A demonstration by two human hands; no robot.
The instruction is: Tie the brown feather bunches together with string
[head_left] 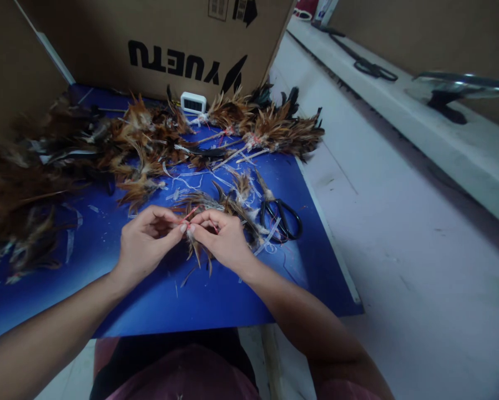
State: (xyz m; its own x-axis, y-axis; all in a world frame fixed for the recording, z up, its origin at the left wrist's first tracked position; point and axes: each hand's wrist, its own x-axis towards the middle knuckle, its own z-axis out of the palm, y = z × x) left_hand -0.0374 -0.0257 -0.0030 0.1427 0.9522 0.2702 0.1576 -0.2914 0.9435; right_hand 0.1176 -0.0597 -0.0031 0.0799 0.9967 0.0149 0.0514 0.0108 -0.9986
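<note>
Over the blue tabletop [149, 305], my left hand [147, 239] and my right hand [222, 236] meet with fingertips almost touching. Both pinch a red string [190, 213] at the base of a small bunch of brown feathers [197, 250], which hangs below the fingers. Just beyond my right hand lie more loose feathers [228, 205]. Black-handled scissors [280, 219] rest to the right of that hand, their blades pointing away. Clear plastic strips [270, 236] are scattered near them.
Feather bundles on sticks [274, 130] lie at the back right, with feather piles [24, 183] along the left. Behind stand a small white device [193, 103] and a cardboard box [170, 33]. A ledge [399, 89] runs along the right.
</note>
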